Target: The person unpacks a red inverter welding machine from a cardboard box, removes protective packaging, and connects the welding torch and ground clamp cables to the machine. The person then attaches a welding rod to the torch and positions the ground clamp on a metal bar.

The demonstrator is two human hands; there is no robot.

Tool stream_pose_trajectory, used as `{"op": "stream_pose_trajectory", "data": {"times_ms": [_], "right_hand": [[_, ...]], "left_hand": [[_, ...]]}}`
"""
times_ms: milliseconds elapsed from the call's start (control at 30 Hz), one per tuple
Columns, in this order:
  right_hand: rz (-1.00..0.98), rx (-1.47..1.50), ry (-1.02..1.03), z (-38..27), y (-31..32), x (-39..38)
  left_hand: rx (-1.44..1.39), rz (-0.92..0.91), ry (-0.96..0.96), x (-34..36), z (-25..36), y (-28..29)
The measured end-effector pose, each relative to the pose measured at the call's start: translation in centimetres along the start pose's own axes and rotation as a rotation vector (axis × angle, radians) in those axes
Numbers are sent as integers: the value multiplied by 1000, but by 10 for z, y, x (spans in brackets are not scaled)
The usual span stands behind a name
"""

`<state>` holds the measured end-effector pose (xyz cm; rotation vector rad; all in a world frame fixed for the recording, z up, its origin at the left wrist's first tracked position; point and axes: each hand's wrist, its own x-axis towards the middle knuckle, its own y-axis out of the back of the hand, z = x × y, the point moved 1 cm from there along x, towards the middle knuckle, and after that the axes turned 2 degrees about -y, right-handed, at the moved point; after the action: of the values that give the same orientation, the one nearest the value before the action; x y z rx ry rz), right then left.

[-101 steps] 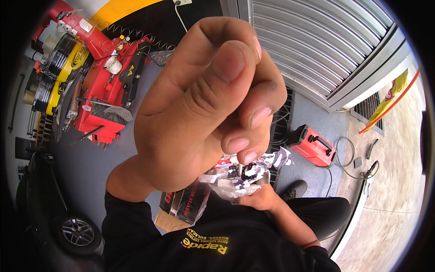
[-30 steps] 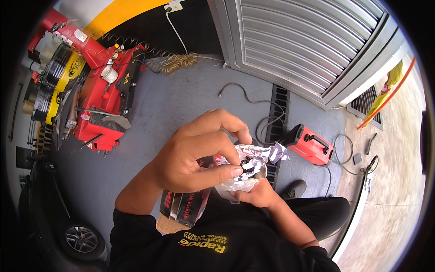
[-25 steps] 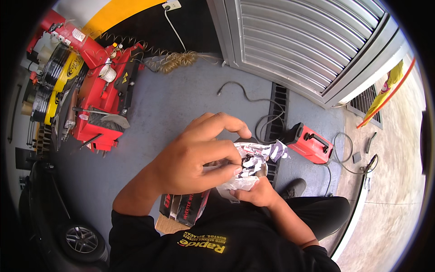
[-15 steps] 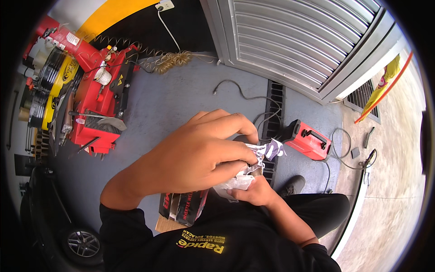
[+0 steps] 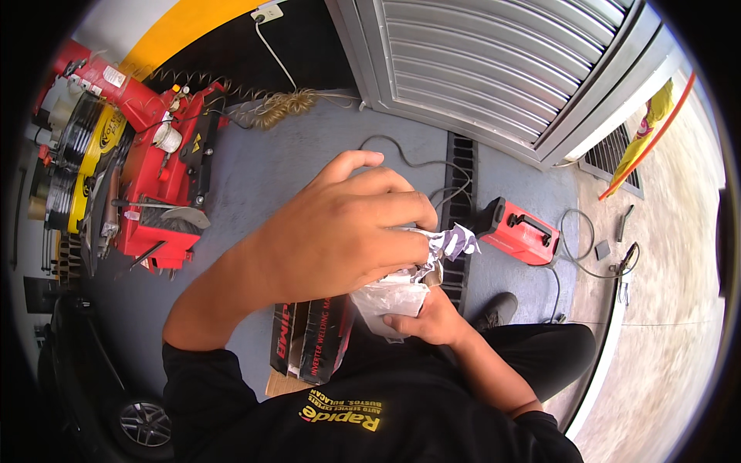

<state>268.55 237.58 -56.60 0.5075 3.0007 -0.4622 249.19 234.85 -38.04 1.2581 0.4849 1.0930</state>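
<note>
My left hand (image 5: 347, 228) reaches across from the left, its back turned up. Its index finger bends over the crumpled top of a wrapper printed purple and white (image 5: 455, 241), pinching it; the thumb is hidden. The other fingers are lifted and curled apart. Below, my right hand (image 5: 436, 320) grips a clear plastic bag (image 5: 394, 301), thumb across its front. The bag and the wrapper meet between the hands, and I cannot tell whether they are one piece. What lies inside is not clear.
A black carton with red lettering (image 5: 320, 339) stands by my lap. Ahead right, a red welding machine (image 5: 521, 231) with a black handle and cables sits beside a floor drain grate (image 5: 463, 166). A red tyre machine (image 5: 162, 185) stands left, and a car wheel (image 5: 144, 423) shows lower left.
My left hand's outer fingers have lifted and spread. Both hands have shifted slightly left, and more of the clear bag shows below the left hand.
</note>
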Motion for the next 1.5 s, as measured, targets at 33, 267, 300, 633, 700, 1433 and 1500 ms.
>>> {"op": "stream_pose_trajectory", "data": {"times_ms": [33,267,300,633,700,1433,1500], "right_hand": [[-1,4,4,0,0,-1],[-11,21,24,1,-1,0],[-13,27,23,1,-1,1],[-15,3,7,1,-1,4],[-5,10,3,0,0,3],[8,38,-3,-1,-4,1],[19,53,-4,-1,-5,0]], "left_hand": [[-3,-6,-24,0,-2,-1],[128,-9,-89,-1,-5,-11],[159,-3,-98,-1,-5,-11],[160,-106,-43,4,-3,-5],[193,-107,-65,8,-4,1],[-277,-20,58,24,-21,29],[-403,88,67,25,-27,33]]}}
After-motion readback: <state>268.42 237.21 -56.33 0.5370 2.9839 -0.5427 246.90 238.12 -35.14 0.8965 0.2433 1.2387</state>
